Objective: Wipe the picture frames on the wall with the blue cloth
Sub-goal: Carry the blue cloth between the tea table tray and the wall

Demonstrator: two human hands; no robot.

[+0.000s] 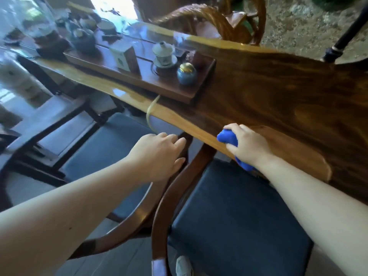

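Observation:
My right hand (248,145) is closed around the bunched blue cloth (227,137) at the near edge of a long wooden table (278,96). Part of the cloth also sticks out below my wrist. My left hand (159,154) hovers with fingers apart over the curved wooden arm of a chair (171,188), holding nothing. No picture frames or wall are in view.
A dark wooden tea tray (139,78) on the table carries a lidded cup (164,54), a blue jar with a gold lid (186,73), a small box (124,57) and teapots. Two chairs with dark blue seat cushions (239,212) stand below me. A carved wooden chair (215,18) stands beyond the table.

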